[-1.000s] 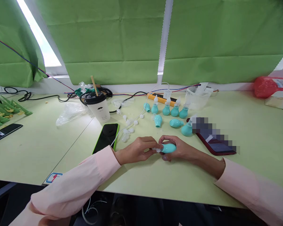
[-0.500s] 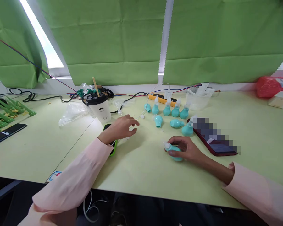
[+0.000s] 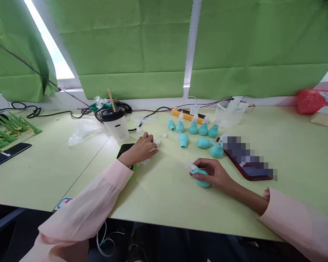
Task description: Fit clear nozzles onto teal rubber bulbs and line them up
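Note:
My right hand (image 3: 211, 173) is closed round a turquoise squeeze bulb (image 3: 201, 181), which lies tilted low over the table with its clear tip pointing left. My left hand (image 3: 142, 148) is palm down at the table, fingers curled and thumb close to them; whatever is between the fingertips is hidden. A small white cap (image 3: 158, 142) is right beside those fingertips, with another white cap (image 3: 165, 135) just beyond. Clear small pieces (image 3: 145, 162) show under the palm. Beyond my right hand, several more turquoise bulbs (image 3: 192, 128) stand or lie, most with clear tips.
A phone in a green case (image 3: 123, 150) is partly under my left wrist. A paper cup with a straw (image 3: 117, 129) stands behind it. To the right lies a dark red phone (image 3: 248, 171), partly pixelated. A clear plastic tub (image 3: 229, 114) and an orange power strip (image 3: 177, 113) are at the back.
My left hand has lowered slightly and its fingers and thumb have drawn together. A white cap now shows beside its fingertips. My right hand keeps its hold on the bulb, nearly still.

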`<state>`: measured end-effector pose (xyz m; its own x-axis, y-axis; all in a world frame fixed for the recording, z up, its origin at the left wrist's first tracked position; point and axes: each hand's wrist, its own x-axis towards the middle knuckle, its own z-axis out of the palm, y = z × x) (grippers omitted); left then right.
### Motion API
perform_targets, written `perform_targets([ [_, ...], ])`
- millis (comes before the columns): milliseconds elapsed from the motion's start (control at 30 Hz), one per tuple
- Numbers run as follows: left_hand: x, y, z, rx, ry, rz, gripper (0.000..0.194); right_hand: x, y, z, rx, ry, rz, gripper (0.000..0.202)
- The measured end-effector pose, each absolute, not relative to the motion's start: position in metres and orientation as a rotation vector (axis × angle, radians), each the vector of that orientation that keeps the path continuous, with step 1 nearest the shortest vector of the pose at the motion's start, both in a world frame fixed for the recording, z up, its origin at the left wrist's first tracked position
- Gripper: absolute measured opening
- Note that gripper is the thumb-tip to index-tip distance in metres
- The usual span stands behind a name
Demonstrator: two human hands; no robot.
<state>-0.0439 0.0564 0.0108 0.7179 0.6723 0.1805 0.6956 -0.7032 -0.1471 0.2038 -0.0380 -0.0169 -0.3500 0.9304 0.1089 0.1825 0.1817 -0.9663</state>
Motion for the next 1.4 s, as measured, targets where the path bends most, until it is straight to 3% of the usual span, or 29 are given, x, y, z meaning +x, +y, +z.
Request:
perform_targets([
  [333, -0.027, 0.043, 0.018, -2.829, -1.087, -0.344, 0.027, 0.202, -0.039, -0.018, -1.105, -1.721, 1.105, 0.018],
  [633, -0.009, 0.029, -0.007, -2.909, -0.902, -0.176, 0.024, 0.198, -0.041, -0.020, -1.143, -1.808, 0.968, 0.017],
  [800, -0.013, 0.027, 0.006, -3.253, -1.190, -0.513, 0.019, 0.195, -0.043, -0.019, -1.186, -1.815, 0.888, 0.016],
  [1100, -0.006, 0.012, 0.013, -3.873, -1.467, -1.630, 0.031, 0.195, -0.047, -0.018, -1.155, -1.907, 0.390, 0.017],
  [1400, -0.002, 0.007, 0.010, -3.704, -1.732, -1.978, 0.029, 0.195, -0.048, -0.023, -1.030, -1.942, 0.175, 0.020],
])
